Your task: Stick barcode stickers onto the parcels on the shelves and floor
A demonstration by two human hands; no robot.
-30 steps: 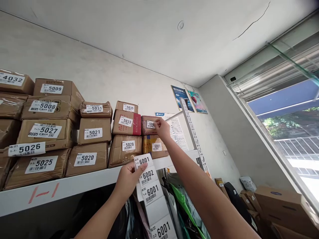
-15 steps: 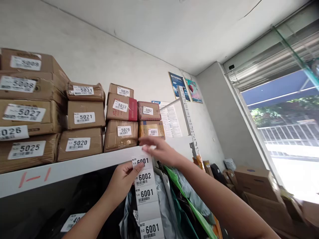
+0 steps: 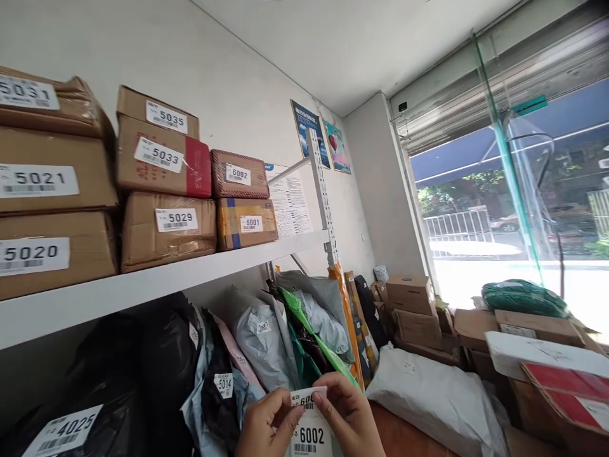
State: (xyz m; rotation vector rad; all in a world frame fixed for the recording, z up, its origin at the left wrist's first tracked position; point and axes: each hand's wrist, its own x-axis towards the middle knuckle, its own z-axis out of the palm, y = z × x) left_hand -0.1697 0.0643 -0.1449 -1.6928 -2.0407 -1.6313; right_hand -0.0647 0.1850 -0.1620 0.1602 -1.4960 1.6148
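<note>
A strip of printed number labels (image 3: 309, 437) is between my hands at the bottom of the view, with "6002" readable and the label above it partly covered by a thumb. My left hand (image 3: 272, 424) pinches the strip's left edge. At its top right corner, the thumb and fingers of my right hand (image 3: 351, 416) are closed on the strip. The lower end runs out of view. Beyond the hands, several plastic mailing bags (image 3: 261, 339) stand on the lower shelf.
Above left, a white shelf (image 3: 157, 289) carries numbered cardboard boxes, including a box labelled 6001 (image 3: 233, 228) and a box labelled 6002 (image 3: 223, 174) on top of it. A perforated post (image 3: 323, 203) ends the rack. On the right lie a large white sack (image 3: 428, 387) and stacked cartons (image 3: 409, 295).
My view has turned right and down. My right hand has come away from the shelf edge and now grips the strip's top. Both hands and the strip sit lower in view.
</note>
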